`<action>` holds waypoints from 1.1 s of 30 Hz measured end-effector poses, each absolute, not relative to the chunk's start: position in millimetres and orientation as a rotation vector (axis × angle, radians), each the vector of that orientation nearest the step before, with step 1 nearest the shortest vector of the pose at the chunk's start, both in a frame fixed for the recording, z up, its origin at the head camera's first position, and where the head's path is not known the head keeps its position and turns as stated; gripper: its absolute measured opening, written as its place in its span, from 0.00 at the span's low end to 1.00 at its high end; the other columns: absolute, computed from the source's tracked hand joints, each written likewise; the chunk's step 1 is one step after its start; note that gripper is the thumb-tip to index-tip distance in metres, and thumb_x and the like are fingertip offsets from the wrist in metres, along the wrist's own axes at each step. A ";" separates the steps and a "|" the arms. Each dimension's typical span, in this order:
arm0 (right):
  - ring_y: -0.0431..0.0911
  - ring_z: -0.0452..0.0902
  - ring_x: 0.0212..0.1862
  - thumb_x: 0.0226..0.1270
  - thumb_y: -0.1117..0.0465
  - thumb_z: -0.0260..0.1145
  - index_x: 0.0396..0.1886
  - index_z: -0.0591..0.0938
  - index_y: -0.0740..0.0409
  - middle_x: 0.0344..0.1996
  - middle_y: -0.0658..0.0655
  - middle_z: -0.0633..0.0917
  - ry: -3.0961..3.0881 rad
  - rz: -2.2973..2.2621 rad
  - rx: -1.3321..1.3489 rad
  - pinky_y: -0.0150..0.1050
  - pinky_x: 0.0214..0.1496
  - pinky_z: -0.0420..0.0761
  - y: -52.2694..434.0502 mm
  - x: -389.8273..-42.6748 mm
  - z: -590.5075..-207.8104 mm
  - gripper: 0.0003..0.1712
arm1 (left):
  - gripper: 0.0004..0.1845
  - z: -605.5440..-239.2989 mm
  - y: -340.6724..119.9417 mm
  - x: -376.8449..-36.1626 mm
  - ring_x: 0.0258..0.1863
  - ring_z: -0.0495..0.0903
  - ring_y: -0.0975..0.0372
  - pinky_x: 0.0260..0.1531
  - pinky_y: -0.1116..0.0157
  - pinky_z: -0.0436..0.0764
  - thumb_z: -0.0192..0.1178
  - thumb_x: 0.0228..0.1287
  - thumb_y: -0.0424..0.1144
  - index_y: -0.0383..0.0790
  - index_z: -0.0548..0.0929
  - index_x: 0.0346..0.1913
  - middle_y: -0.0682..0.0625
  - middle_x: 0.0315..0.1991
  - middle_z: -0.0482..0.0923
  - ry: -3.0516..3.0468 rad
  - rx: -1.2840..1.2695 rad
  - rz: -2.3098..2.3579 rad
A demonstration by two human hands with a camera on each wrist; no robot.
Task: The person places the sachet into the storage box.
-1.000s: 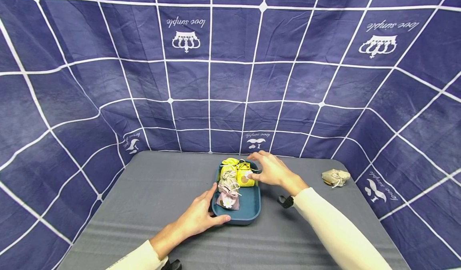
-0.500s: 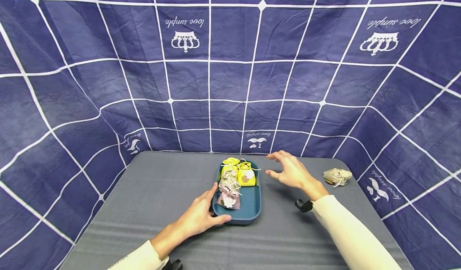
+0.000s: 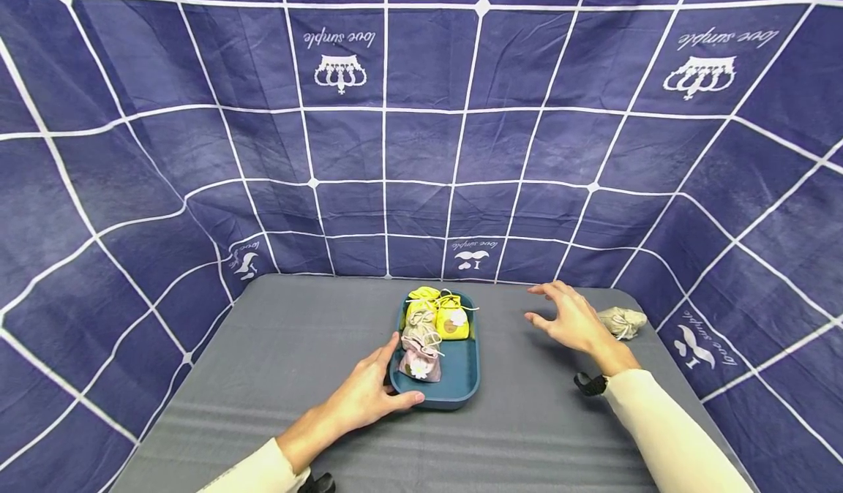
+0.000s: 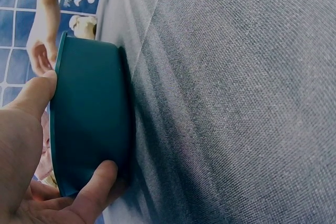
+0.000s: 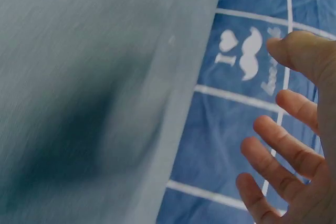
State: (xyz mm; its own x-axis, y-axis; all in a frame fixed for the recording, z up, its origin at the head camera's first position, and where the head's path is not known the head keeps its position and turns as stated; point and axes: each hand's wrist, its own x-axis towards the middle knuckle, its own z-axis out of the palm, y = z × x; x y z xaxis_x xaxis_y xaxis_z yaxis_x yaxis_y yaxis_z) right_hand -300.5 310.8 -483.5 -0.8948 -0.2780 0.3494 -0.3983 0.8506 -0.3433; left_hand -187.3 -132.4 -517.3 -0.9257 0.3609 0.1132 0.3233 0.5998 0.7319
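A blue-green tray sits mid-table. My left hand grips its near left corner, the thumb at the rim and the fingers along the outer wall. Inside are small drawstring pouches: a yellow one at the far left, another yellow pouch beside it, a beige pouch and a pink pouch with a white flower down the left side. My right hand, fingers spread and holding nothing, hovers right of the tray. Just beyond it lies another beige pouch, partly overlapped by the hand in the head view.
The grey cloth-covered table runs back to a blue curtain with white grid lines, which also closes off both sides. Bare tray floor shows at the near right. Each wrist wears a black strap.
My right hand has left the right-hand yellow pouch in the tray and moved right, close to the beige pouch on the table. The left hand and tray have stayed in place.
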 end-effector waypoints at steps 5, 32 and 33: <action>0.66 0.88 0.63 0.72 0.53 0.85 0.69 0.90 0.55 0.60 0.65 0.92 -2.704 0.579 0.478 0.72 0.62 0.85 337.3 -297.1 -488.0 0.29 | 0.70 -516.4 -131.5 -187.7 0.66 0.90 0.46 0.55 0.61 0.95 0.88 0.64 0.59 0.25 0.57 0.93 0.21 0.84 0.70 2.776 0.589 1.235; 0.82 0.75 0.69 0.72 0.44 0.84 0.77 0.83 0.60 0.70 0.80 0.81 -2.824 0.566 0.156 0.82 0.62 0.78 439.3 -285.0 -507.0 0.42 | 0.69 -514.1 -131.3 -187.9 0.54 0.95 0.52 0.49 0.70 0.93 0.88 0.65 0.59 0.25 0.57 0.93 0.20 0.83 0.71 2.771 0.579 1.220; 0.81 0.76 0.68 0.71 0.44 0.84 0.78 0.83 0.61 0.69 0.80 0.82 -2.837 0.572 0.147 0.80 0.61 0.79 441.5 -284.8 -507.6 0.43 | 0.69 -513.9 -131.3 -188.0 0.53 0.95 0.53 0.49 0.71 0.92 0.88 0.65 0.59 0.24 0.57 0.93 0.20 0.83 0.70 2.770 0.581 1.219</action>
State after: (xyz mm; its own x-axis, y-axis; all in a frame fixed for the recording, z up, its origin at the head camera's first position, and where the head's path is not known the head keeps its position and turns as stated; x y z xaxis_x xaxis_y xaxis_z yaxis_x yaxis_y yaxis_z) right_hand -284.8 441.5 -507.6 -0.9652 -0.0504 0.2565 -0.1459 0.9181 -0.3684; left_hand -188.0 -131.3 -513.9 -0.9272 0.3623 0.0953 0.3150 0.6163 0.7218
